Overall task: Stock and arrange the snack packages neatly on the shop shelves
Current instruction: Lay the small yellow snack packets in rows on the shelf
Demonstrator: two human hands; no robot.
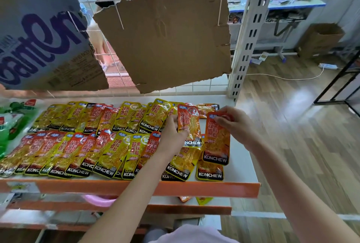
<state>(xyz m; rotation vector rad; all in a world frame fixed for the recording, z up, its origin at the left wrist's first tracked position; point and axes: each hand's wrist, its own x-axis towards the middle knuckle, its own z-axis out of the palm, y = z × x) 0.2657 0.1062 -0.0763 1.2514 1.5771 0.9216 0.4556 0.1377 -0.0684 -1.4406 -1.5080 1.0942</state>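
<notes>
Two overlapping rows of yellow and orange KONCHEW snack packets (pixel 109 153) lie flat on a white shelf (pixel 241 166) with an orange front lip. My left hand (pixel 172 135) pinches an orange packet (pixel 190 127) by its left edge, just above the right end of the rows. My right hand (pixel 233 124) pinches the top of a second orange packet (pixel 217 143), held just to the right of the first. More packets lie under both held ones.
Green bags (pixel 11 124) sit at the shelf's left end. Torn cardboard sheets (pixel 167 36) hang on the wire grid behind. A perforated upright post (pixel 247 44) stands at the back right corner. Lower shelves carry a few packets (pixel 202 200). Wooden floor and a cardboard box (pixel 319 40) lie right.
</notes>
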